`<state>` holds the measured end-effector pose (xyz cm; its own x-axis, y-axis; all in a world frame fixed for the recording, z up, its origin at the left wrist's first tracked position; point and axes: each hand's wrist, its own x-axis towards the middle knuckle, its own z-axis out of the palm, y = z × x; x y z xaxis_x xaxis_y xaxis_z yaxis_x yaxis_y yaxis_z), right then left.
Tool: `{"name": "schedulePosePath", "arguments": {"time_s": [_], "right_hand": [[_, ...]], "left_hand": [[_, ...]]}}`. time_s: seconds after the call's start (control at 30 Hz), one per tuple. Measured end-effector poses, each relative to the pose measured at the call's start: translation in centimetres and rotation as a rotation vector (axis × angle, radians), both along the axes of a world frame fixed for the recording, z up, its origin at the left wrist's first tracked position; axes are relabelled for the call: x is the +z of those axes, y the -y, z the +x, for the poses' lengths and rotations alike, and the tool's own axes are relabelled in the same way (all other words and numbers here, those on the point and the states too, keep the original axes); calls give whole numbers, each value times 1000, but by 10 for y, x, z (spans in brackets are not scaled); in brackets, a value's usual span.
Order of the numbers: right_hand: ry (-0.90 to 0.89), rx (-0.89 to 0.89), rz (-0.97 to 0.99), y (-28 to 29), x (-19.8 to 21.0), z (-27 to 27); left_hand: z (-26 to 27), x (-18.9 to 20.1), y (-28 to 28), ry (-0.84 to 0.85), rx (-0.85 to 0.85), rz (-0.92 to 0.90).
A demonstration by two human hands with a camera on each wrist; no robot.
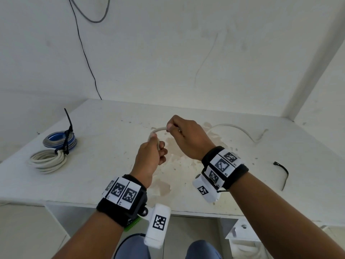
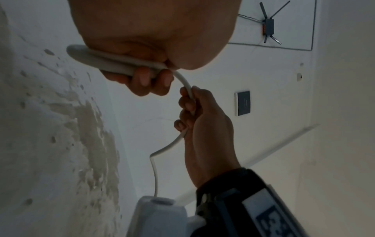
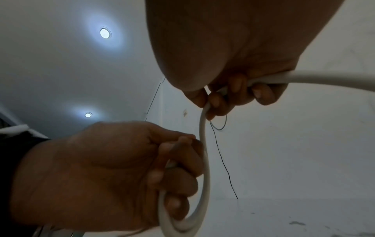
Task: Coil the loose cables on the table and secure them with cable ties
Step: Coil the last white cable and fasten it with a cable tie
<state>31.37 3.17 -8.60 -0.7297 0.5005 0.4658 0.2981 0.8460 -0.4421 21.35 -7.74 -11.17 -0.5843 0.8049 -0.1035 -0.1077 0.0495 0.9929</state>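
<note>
Bundled coils point(image 1: 54, 150) block the table's point(image 1: 115, 176) left; its centre lies open.

Two tied cable coils point(image 1: 54, 149) (one grey-blue, one white), one loose white cable point(image 1: 233, 128), one loose black tie point(image 1: 282, 171)

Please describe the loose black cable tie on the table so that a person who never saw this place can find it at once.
Start from the white table and go to its right side, beyond the right hand. There the loose black cable tie lies alone, flat and curved, on the bare surface. The other black tie is at the far left, fastened around the coiled cables with its tail sticking up.
</note>
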Motion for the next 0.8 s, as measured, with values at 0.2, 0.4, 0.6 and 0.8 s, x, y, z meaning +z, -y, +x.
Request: {"name": "schedulePosePath", "arguments": {"time_s": [0.2,0.4,0.6,0.8], "right_hand": [[-83,168,-110,16,-12,3],[-59,294,-193,23,-19,1],[-94,271,-266,16,-23,2],[-83,241,-405,9,-20,6]], "left_hand": [[-3,1,-7,126,126,74],[-8,3,-12,368,202,221],[-15,1,-8,748,16,641],[-10,5,-5,717,94,697]]}}
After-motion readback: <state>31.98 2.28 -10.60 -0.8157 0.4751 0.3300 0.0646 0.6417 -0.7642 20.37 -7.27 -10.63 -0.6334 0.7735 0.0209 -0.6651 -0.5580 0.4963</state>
